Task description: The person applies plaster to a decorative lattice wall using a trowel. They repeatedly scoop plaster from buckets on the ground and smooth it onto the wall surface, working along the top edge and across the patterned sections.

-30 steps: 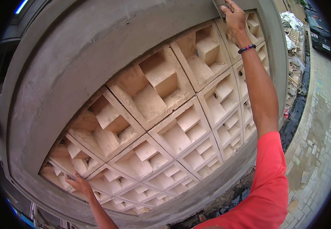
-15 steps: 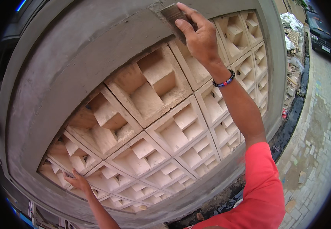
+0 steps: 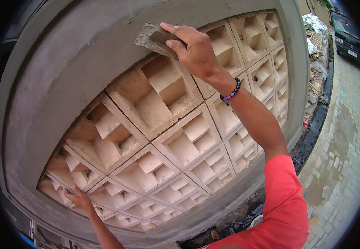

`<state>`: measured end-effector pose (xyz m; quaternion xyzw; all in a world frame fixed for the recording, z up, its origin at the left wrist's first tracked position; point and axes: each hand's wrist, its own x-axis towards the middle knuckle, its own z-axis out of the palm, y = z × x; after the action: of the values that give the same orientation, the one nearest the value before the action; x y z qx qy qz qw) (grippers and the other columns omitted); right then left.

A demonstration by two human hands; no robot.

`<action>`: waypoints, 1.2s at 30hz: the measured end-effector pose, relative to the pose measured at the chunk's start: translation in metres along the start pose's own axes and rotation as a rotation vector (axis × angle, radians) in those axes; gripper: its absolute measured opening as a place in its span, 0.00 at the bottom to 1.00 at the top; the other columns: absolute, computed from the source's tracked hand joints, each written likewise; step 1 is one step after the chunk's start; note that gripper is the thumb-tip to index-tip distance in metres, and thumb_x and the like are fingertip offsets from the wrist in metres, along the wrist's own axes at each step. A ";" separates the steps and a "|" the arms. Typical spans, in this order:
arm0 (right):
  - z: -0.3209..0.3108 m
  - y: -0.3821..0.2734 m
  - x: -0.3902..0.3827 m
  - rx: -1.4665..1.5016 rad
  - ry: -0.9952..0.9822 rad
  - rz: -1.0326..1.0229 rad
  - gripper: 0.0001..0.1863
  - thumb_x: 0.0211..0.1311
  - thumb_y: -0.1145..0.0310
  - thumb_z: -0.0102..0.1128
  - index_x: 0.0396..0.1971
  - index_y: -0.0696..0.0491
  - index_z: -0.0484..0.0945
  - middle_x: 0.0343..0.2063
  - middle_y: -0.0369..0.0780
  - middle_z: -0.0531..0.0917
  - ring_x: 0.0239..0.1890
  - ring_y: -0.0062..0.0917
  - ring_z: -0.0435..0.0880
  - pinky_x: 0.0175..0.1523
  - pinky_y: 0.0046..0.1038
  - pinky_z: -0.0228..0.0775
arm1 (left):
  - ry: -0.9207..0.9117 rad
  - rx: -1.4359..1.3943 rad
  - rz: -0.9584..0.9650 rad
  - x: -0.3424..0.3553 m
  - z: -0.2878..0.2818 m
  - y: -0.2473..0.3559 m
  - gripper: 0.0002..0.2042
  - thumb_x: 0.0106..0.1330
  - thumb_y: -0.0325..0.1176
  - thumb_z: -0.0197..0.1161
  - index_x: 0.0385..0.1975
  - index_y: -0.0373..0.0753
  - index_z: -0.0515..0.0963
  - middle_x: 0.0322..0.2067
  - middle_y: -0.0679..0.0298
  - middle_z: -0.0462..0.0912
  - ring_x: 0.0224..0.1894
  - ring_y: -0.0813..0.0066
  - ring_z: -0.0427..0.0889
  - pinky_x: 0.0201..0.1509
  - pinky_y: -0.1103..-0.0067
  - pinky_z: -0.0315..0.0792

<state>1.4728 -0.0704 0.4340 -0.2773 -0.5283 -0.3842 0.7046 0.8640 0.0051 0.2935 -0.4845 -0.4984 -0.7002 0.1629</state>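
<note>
My right hand point(image 3: 198, 52) is closed around a flat rectangular scraper point(image 3: 157, 40), its fingers and thumb on the near end. Grey mortar crusts the scraper's far left end. The tool lies at the lower edge of the grey plastered band point(image 3: 88, 66), just above the top row of cream breeze blocks point(image 3: 153, 93). Whether its whole face touches the plaster, I cannot tell. At the lower left, my left hand point(image 3: 80, 200) rests against the breeze blocks with its fingers apart, holding nothing.
Grey plaster frames the block panel on all sides. A dark wet gutter point(image 3: 308, 143) runs along the wall's foot. Rubble and white sacks point(image 3: 314, 24) lie at the upper right. Beyond is a paved road point(image 3: 342, 166) with a dark car point(image 3: 348, 39).
My right hand has moved left with the scraper along the plaster edge and slightly down, and the scraper's mortar-covered end now shows. My left hand stays on the blocks.
</note>
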 end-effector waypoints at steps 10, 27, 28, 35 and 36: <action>-0.109 0.146 0.051 -0.230 0.269 0.381 0.22 0.59 0.73 0.56 0.54 0.65 0.74 0.53 0.54 0.77 0.59 0.40 0.75 0.65 0.33 0.63 | -0.053 0.071 0.039 -0.002 -0.004 0.010 0.25 0.70 0.32 0.56 0.62 0.26 0.58 0.61 0.43 0.65 0.63 0.53 0.65 0.67 0.68 0.56; -0.018 0.004 0.024 0.205 0.234 0.218 0.15 0.60 0.72 0.57 0.47 0.59 0.80 0.38 0.47 0.84 0.38 0.37 0.83 0.48 0.31 0.73 | 0.038 0.134 0.053 -0.003 0.000 0.007 0.25 0.69 0.32 0.56 0.62 0.27 0.59 0.61 0.44 0.66 0.64 0.53 0.66 0.67 0.68 0.58; -0.048 0.056 0.042 0.160 0.265 0.301 0.19 0.64 0.72 0.58 0.54 0.57 0.77 0.40 0.38 0.84 0.39 0.18 0.80 0.50 0.23 0.72 | 0.017 0.127 0.042 -0.005 0.004 0.015 0.25 0.69 0.32 0.56 0.62 0.27 0.59 0.61 0.44 0.66 0.64 0.53 0.66 0.67 0.68 0.58; -0.171 0.253 0.085 -0.396 0.325 0.271 0.22 0.61 0.71 0.57 0.55 0.62 0.73 0.54 0.52 0.77 0.60 0.38 0.73 0.64 0.33 0.63 | -0.013 0.119 0.079 -0.003 0.003 0.009 0.25 0.70 0.31 0.55 0.62 0.26 0.58 0.61 0.44 0.65 0.64 0.53 0.65 0.67 0.68 0.58; -0.158 0.246 0.079 -0.368 0.274 0.387 0.22 0.62 0.70 0.56 0.55 0.61 0.74 0.55 0.52 0.77 0.60 0.38 0.73 0.64 0.33 0.63 | -0.019 0.129 0.070 -0.003 -0.005 0.011 0.25 0.70 0.31 0.55 0.62 0.26 0.57 0.61 0.44 0.65 0.63 0.53 0.66 0.67 0.68 0.58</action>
<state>1.7735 -0.0807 0.4680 -0.4415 -0.2870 -0.3660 0.7673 0.8709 -0.0049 0.2965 -0.4969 -0.5266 -0.6560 0.2134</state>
